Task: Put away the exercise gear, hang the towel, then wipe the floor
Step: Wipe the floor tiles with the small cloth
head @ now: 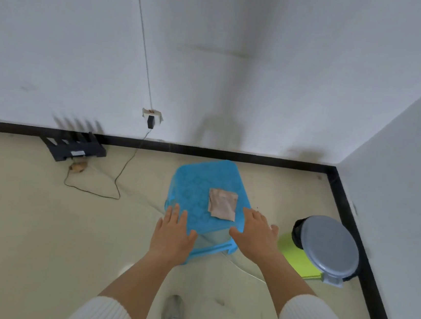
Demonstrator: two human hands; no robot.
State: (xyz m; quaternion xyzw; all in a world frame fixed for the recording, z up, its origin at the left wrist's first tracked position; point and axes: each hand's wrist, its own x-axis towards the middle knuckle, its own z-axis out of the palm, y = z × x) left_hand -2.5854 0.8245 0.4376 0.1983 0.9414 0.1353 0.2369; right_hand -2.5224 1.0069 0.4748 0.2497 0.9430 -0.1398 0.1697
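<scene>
Two hands (left hand (174, 231), right hand (257, 232)), fingers wide and empty; folded cloth (222, 204) just beyond right fingers (250, 215), likely soft and light, so pinch an edge.

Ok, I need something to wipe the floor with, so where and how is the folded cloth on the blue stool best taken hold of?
Probably pinch its near right corner, coming from above on the right. The folded cloth lies flat on the blue stool, close to the stool's near right edge, and the right hand, fingers straight, is just beside that corner.
</scene>
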